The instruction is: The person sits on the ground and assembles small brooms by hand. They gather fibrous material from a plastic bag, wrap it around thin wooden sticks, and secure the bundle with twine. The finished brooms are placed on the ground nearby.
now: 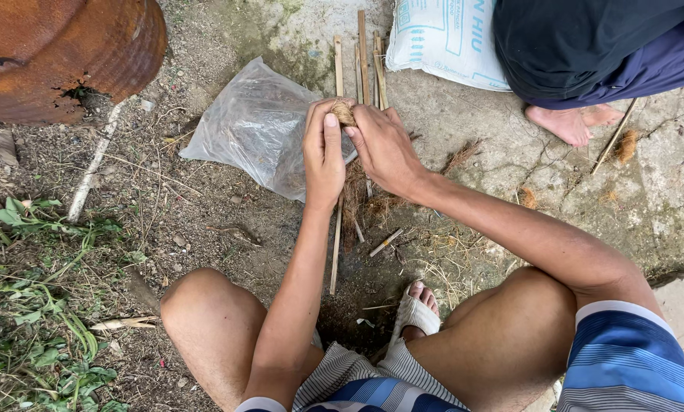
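My left hand point(323, 156) and my right hand point(384, 149) are raised together over the ground, both pinching a small bundle of brown fibre point(343, 114) between thumbs and fingertips. Loose fibre strands point(353, 202) hang down below the hands. Under the hands lie several thin bamboo sticks point(362, 61) and one longer stick point(336, 252) running toward my knees. I am squatting, with my knees at the bottom of the view and one sandalled foot point(417, 309) between them.
A crumpled clear plastic bag point(254, 126) lies left of the hands. A rusty metal drum point(60, 53) stands top left, a white printed sack point(441, 42) top centre. Another person's bare foot point(567, 122) rests top right. Grass and weeds point(29, 305) cover the left.
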Motion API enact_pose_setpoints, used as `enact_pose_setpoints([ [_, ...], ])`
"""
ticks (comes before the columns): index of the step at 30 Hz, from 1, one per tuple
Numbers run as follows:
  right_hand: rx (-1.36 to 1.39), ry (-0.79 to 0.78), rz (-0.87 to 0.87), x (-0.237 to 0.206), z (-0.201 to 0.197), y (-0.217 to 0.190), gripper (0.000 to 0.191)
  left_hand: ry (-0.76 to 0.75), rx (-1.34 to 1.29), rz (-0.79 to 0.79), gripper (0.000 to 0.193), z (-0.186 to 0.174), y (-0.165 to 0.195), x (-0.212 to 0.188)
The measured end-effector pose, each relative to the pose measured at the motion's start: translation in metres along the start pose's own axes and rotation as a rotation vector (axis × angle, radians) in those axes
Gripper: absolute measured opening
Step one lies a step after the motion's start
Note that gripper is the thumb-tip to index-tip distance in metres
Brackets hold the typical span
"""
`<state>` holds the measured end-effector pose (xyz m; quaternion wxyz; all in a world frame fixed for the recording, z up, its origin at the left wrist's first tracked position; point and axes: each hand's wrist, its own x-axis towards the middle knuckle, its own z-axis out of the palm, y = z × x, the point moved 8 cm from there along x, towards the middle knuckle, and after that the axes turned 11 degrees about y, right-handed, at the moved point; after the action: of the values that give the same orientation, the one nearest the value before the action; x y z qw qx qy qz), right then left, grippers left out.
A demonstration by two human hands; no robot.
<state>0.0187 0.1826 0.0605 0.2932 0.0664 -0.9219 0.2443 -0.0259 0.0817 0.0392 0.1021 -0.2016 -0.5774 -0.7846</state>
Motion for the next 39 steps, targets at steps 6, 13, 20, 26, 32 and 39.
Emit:
enact_pose_setpoints([
  [6, 0.184, 0.042, -0.087, 0.009, -0.017, -0.002, 0.033, -0.002, 0.059, 0.041, 0.026, -0.005, 0.015, 0.004],
  [13, 0.127, 0.017, -0.084, 0.018, -0.036, -0.007, 0.031, -0.010, 0.033, 0.056, 0.022, -0.004, 0.011, 0.005],
  [20, 0.017, -0.041, -0.051, 0.025, -0.048, -0.006, 0.022, -0.030, 0.063, -0.021, 0.024, 0.004, 0.001, -0.002],
  [26, 0.109, -0.001, -0.147, 0.029, -0.058, -0.014, 0.029, -0.036, -0.050, -0.051, 0.026, 0.005, -0.003, -0.002],
  [32, 0.148, 0.027, -0.010, 0.025, -0.052, -0.007, 0.018, -0.006, -0.015, -0.098, 0.026, 0.007, -0.008, -0.009],
  [39, 0.476, 0.061, 0.170, 0.022, -0.032, 0.001, 0.017, 0.118, -0.042, -0.069, 0.033, 0.003, 0.002, -0.011],
])
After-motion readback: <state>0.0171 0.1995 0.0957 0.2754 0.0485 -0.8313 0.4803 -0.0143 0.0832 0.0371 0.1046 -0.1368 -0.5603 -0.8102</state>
